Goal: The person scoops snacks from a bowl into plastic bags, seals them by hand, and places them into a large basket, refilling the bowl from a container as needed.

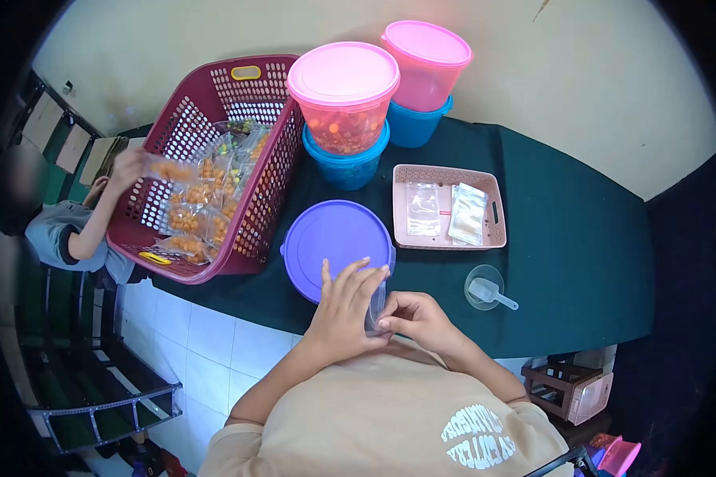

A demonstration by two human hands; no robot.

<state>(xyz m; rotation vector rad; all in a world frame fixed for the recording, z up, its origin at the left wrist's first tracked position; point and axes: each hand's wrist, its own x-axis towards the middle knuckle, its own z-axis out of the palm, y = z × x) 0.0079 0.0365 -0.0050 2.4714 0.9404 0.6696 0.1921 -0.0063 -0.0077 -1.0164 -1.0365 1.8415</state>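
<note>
Close to my chest, my left hand (346, 306) has its fingers spread beside a clear plastic bag (376, 306), its lower palm against the bag. My right hand (414, 319) pinches the bag's lower edge between thumb and fingers. Just beyond my hands is a round tub with a purple lid (334, 242), partly hidden by my left fingers. A pink basket (489, 230) to the right holds flat clear bags (468, 215). Nearer the table's front edge, a white scoop (485, 291) rests in a small clear bowl (473, 274).
A maroon basket (250, 222) holds bags of orange snacks (187, 219). Pink-lidded tubs (344, 75) stand on blue tubs (346, 163) at the back of the green table (573, 238). At the left, a co-worker (75, 230) holds a snack bag over the basket.
</note>
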